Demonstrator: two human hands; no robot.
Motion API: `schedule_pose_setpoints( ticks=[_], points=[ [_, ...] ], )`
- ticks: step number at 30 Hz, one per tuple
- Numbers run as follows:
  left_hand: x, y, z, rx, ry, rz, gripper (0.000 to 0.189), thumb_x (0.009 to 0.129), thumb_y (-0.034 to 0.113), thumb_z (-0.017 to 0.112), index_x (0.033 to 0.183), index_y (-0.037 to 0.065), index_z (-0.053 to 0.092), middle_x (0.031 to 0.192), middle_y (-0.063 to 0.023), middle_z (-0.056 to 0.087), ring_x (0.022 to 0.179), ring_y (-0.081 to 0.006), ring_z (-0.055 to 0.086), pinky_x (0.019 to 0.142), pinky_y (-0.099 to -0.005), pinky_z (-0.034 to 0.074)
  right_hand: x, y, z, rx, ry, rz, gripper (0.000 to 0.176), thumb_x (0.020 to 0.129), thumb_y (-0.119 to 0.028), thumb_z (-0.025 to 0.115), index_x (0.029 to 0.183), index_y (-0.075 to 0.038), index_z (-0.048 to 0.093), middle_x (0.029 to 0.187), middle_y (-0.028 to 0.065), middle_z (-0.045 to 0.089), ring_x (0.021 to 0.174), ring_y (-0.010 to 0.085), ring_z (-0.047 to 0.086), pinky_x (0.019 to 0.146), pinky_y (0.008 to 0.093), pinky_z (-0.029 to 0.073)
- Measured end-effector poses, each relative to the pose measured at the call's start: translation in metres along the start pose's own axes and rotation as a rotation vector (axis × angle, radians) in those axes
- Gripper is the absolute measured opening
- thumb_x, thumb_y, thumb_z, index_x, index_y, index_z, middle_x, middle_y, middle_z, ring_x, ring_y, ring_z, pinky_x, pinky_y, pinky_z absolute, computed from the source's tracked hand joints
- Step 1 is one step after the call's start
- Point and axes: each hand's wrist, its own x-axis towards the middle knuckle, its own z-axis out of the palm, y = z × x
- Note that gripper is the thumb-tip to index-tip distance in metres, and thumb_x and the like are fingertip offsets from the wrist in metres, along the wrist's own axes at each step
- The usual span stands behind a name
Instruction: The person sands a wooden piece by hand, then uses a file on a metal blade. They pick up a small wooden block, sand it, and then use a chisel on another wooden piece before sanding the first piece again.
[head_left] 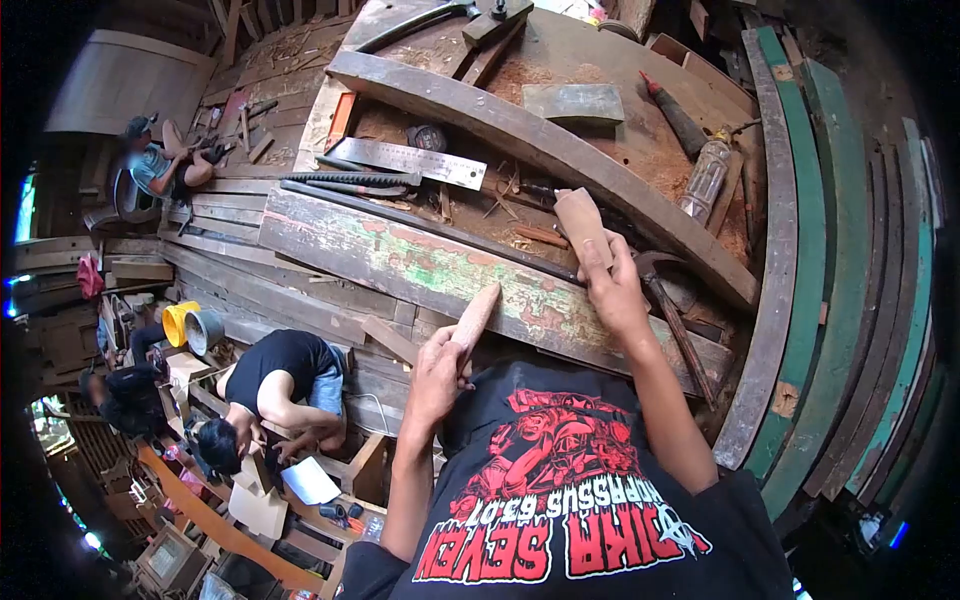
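My left hand (pixel 436 378) is closed around a narrow piece of wood (pixel 478 318) with a rounded tip, pointing up and right over the edge of a worn plank with peeling green paint (pixel 400 258). To the right, my right hand (pixel 614 285) grips a short, flat wooden block (pixel 580 218), tilted with its broad end away from me. Beyond that block runs a long curved beam (pixel 540 135). A steel ruler (pixel 410 162), a tape measure (pixel 427 138) and a dark metal bar (pixel 430 225) lie left of the block. Beside my right wrist is a hammer-like tool (pixel 680 325).
A bottle (pixel 706 180) and a loose wooden piece (pixel 572 103) lie past the beam. Long green and grey planks (pixel 790 250) stand at the right. At lower left a person in a dark shirt (pixel 280 375) bends over; another person (pixel 165 165) sits further back, near buckets (pixel 205 330).
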Motion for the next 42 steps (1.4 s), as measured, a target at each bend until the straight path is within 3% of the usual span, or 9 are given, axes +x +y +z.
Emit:
schedule_pose_setpoints(
  ticks=[7,10,15,19,24,29,33,38,42],
  points=[
    [0.004,-0.002,0.013,-0.257,-0.075,0.172,0.044,0.095,0.01,0.061,0.138,0.002,0.056,0.119,-0.0093,0.073,0.102,-0.0142,0.067,0.093,-0.0285,0.051,-0.007,0.011,-0.001,0.1,-0.044,0.068,0.043,0.109,-0.033,0.067,0.134,0.0,0.059,0.093,0.002,0.065,0.081,0.0089,0.059,0.074,0.0271,0.049],
    [0.004,0.013,0.022,-0.215,-0.087,0.176,0.047,0.09,0.002,0.06,0.137,0.002,0.057,0.119,-0.0084,0.072,0.104,-0.0143,0.066,0.096,-0.0291,0.049,-0.026,0.017,0.001,0.102,-0.077,0.138,0.042,0.108,-0.034,0.068,0.133,-0.002,0.06,0.09,0.0014,0.064,0.08,0.0079,0.058,0.073,0.0262,0.048],
    [0.012,0.032,0.043,-0.118,-0.101,0.312,0.048,0.084,-0.005,0.06,0.132,0.004,0.059,0.112,-0.0047,0.07,0.102,-0.0124,0.064,0.092,-0.0283,0.05,-0.032,0.06,-0.004,-0.068,-0.054,-0.047,0.046,0.105,-0.035,0.071,0.13,0.002,0.063,0.11,0.012,0.07,0.1,0.0188,0.065,0.092,0.0351,0.053],
    [0.019,0.054,0.056,0.038,-0.068,0.511,0.033,0.087,-0.008,0.056,0.117,0.006,0.063,0.106,-0.0016,0.067,0.098,-0.011,0.062,0.089,-0.0275,0.049,-0.03,0.058,-0.016,-0.052,-0.136,0.025,0.048,0.103,-0.039,0.072,0.126,0.003,0.065,0.109,0.0152,0.071,0.1,0.023,0.067,0.093,0.0384,0.054],
    [0.026,0.09,0.066,0.059,-0.032,0.755,0.019,0.091,-0.012,0.057,0.098,0.006,0.06,0.105,-0.0021,0.065,0.1,-0.0114,0.059,0.093,-0.0272,0.047,-0.032,0.053,-0.014,-0.242,-0.104,-0.187,0.048,0.102,-0.042,0.073,0.122,0.002,0.067,0.109,0.0189,0.073,0.102,0.0263,0.071,0.087,0.0394,0.056],
    [0.021,0.134,0.068,0.237,0.025,1.121,0.016,0.089,-0.01,0.06,0.093,0.005,0.06,0.104,-0.0103,0.069,0.107,-0.0258,0.065,0.113,-0.0465,0.046,-0.034,0.056,-0.019,-0.242,-0.132,-0.204,0.048,0.102,-0.041,0.074,0.123,0.002,0.066,0.109,0.0176,0.073,0.102,0.0241,0.069,0.091,0.0394,0.055],
    [0.007,0.158,0.075,0.221,0.037,1.192,0.021,0.082,-0.014,0.058,0.09,0.005,0.058,0.104,-0.0107,0.069,0.107,-0.0249,0.065,0.117,-0.0477,0.045,-0.03,0.057,-0.024,-0.251,-0.171,-0.155,0.05,0.102,-0.043,0.074,0.123,0.002,0.067,0.11,0.0177,0.073,0.103,0.0239,0.069,0.094,0.0393,0.054],
    [-0.016,0.183,0.086,0.323,0.19,1.32,0.036,0.076,-0.018,0.049,0.104,0.004,0.056,0.111,-0.014,0.066,0.115,-0.0301,0.062,0.111,-0.0446,0.045,-0.028,0.058,-0.024,-0.242,-0.177,-0.148,0.051,0.101,-0.044,0.074,0.123,0.001,0.067,0.107,0.017,0.073,0.099,0.023,0.069,0.091,0.0392,0.055],
    [-0.013,0.184,0.098,0.289,0.267,1.403,0.042,0.084,-0.017,0.048,0.122,0.003,0.049,0.122,-0.0158,0.054,0.117,-0.0282,0.055,0.11,-0.042,0.042,-0.03,0.048,-0.026,-0.201,-0.203,-0.047,0.051,0.099,-0.043,0.076,0.124,0.0,0.068,0.098,0.0112,0.072,0.085,0.0176,0.067,0.079,0.0368,0.056]
  ],
)
